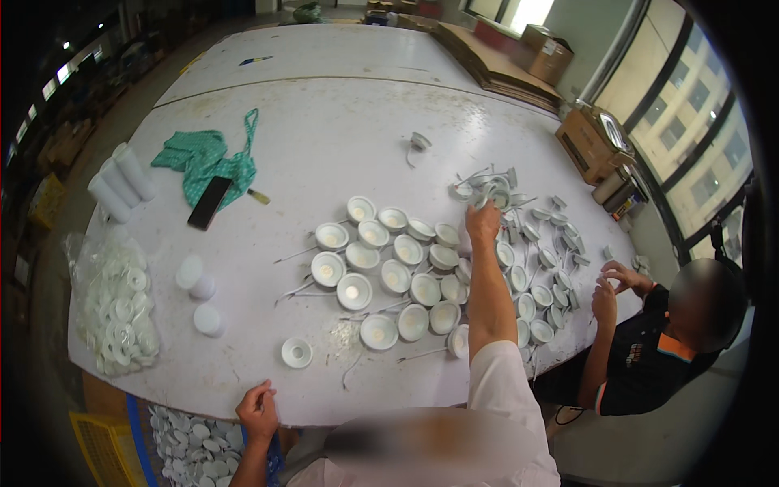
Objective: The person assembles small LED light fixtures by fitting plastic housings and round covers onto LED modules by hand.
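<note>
My right hand (pixel 484 221) reaches far across the white table, its fingers closed at a small round white downlight (pixel 500 197) on the edge of a loose pile. The forearm hides some fittings below it. My left hand (pixel 258 411) is at the table's near edge with its fingers curled in, and nothing shows between them. Just beyond it lies a single white ring-shaped part (pixel 297 353). Several white downlights (pixel 379 332) stand face up in rows at the middle, some with wires trailing out. More downlights (pixel 542 296), many on edge, lie right of my forearm.
A co-worker (pixel 698 325) sits at the right, both hands over the table. Left are a bag of white rings (pixel 122 316), white stacks (pixel 195 277), a phone (pixel 209 202) and a green cloth (pixel 195 158). A bin of white discs (pixel 195 446) stands below; cardboard (pixel 495 65) lies far right.
</note>
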Motion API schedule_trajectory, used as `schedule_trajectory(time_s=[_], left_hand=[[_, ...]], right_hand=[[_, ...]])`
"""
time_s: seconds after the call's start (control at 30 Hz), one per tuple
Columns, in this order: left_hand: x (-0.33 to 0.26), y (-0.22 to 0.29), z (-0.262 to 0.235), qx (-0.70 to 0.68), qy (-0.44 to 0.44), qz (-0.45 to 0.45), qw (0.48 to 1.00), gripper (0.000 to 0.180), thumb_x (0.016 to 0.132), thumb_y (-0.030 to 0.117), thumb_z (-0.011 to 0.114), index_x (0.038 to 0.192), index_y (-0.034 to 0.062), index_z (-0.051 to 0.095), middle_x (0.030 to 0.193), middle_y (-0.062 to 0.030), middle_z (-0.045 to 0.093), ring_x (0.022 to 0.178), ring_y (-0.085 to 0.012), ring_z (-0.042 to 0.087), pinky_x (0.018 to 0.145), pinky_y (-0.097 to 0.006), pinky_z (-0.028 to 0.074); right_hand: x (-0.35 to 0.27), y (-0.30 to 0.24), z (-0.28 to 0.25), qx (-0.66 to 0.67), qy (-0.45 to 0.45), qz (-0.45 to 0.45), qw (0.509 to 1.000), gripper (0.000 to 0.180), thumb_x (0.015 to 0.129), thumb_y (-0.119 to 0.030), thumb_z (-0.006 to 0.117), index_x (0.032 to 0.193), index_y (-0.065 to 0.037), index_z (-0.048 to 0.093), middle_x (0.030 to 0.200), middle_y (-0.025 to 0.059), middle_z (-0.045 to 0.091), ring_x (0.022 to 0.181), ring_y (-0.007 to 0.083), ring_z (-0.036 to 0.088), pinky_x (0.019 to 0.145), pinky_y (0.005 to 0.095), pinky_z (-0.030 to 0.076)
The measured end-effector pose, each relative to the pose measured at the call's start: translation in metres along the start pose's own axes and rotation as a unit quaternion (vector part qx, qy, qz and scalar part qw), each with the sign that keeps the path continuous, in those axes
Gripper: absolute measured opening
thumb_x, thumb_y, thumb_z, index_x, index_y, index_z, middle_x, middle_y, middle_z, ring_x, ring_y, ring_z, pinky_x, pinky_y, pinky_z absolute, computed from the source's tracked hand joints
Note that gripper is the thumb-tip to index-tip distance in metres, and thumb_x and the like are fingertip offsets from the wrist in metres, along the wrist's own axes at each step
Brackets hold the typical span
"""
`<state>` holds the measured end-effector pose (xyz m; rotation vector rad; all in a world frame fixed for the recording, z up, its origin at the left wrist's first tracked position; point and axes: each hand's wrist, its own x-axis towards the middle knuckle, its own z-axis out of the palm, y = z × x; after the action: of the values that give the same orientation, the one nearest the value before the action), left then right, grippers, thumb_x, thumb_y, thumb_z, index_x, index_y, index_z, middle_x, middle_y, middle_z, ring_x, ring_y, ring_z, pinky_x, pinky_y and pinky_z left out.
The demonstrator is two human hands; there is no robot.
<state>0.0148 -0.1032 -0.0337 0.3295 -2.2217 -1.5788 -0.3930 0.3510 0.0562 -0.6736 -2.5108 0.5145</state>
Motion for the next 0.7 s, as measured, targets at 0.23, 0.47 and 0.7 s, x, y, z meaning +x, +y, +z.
schedule_trajectory(time_s=[0.23, 0.47, 0.7], left_hand=[[-0.004, 0.004, 0.003, 0.041, -0.016, -0.007, 0.999, 0.018, 0.090, -0.003, 0.051, 0.104, -0.0083, 0.061, 0.095, -0.0167, 0.068, 0.080, -0.0176, 0.067, 0.076, -0.029, 0.053], [-0.003, 0.000, 0.001, 0.032, 0.009, -0.007, 0.999, 0.020, 0.088, -0.002, 0.052, 0.104, -0.0070, 0.062, 0.088, -0.0150, 0.068, 0.078, -0.0181, 0.067, 0.073, -0.029, 0.053], [0.002, -0.001, -0.004, -0.043, 0.008, -0.023, 0.999, 0.018, 0.089, -0.001, 0.051, 0.102, -0.0071, 0.061, 0.095, -0.0164, 0.068, 0.079, -0.0182, 0.067, 0.076, -0.029, 0.053]], right_hand=[[0.033, 0.032, 0.020, 0.070, -0.024, 0.095, 0.993, 0.035, 0.079, -0.028, 0.065, 0.091, 0.004, 0.067, 0.097, 0.0271, 0.066, 0.096, 0.0419, 0.064, 0.087, 0.0465, 0.050], [0.028, 0.027, 0.009, 0.077, -0.024, 0.072, 0.994, 0.037, 0.079, -0.029, 0.058, 0.089, 0.005, 0.068, 0.095, 0.0287, 0.066, 0.094, 0.0431, 0.064, 0.087, 0.0473, 0.049], [-0.008, 0.036, -0.069, 0.284, -0.046, 0.060, 0.956, 0.032, 0.083, -0.025, 0.055, 0.095, 0.001, 0.067, 0.088, 0.0191, 0.069, 0.073, 0.0303, 0.068, 0.072, 0.0391, 0.053]])
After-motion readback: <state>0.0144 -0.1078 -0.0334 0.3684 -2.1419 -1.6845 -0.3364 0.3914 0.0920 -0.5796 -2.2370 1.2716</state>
